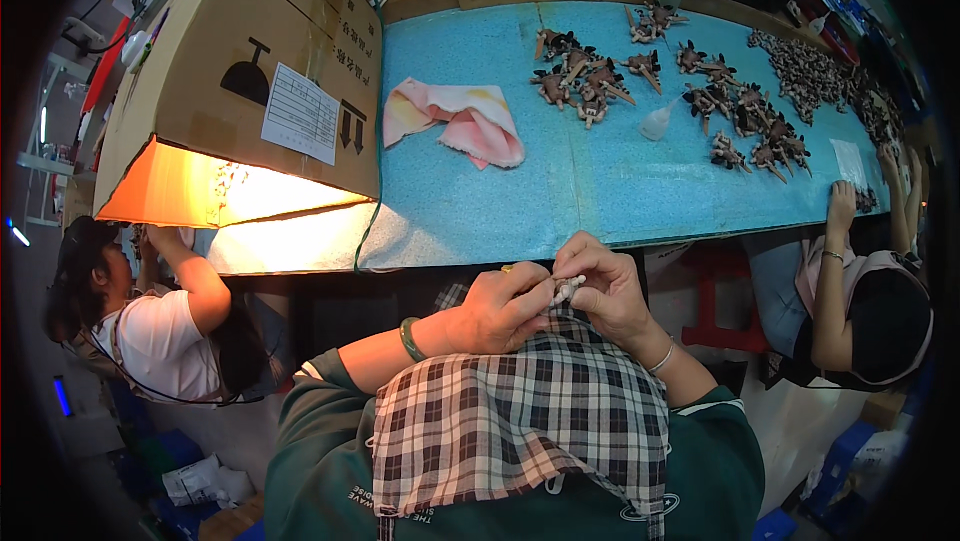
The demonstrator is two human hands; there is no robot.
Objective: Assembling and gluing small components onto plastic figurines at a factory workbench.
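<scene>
Nearest to us was the green shirt [320,451], with a black-and-white plaid apron [520,421] spread over its front. Above the apron, just short of the front edge of the desk [620,191], we held a small pale figure [570,288] between our two hands. Our left hand [505,306], with a green bangle [411,339] on its wrist, had its fingers curled in and their tips pinching the figure from one side. Our right hand [608,291], with a silver bracelet [662,355], gripped it from the other side between thumb and fingers. Much of the figure was hidden by our fingers.

On the blue top of the desk we saw a crumpled pink cloth [455,116] and, to its right, a loose group of brown-and-pale figures [590,81]. A translucent bottle [656,123] lay between that group and a second cluster of figures [755,116]. Farther right was a dense heap of small pieces [805,76]. At the left stood a large cardboard box [300,41], warm light glowing from its open lower side. One co-worker [160,331] sat to our left; another [865,326] sat to our right, a hand on the desk.
</scene>
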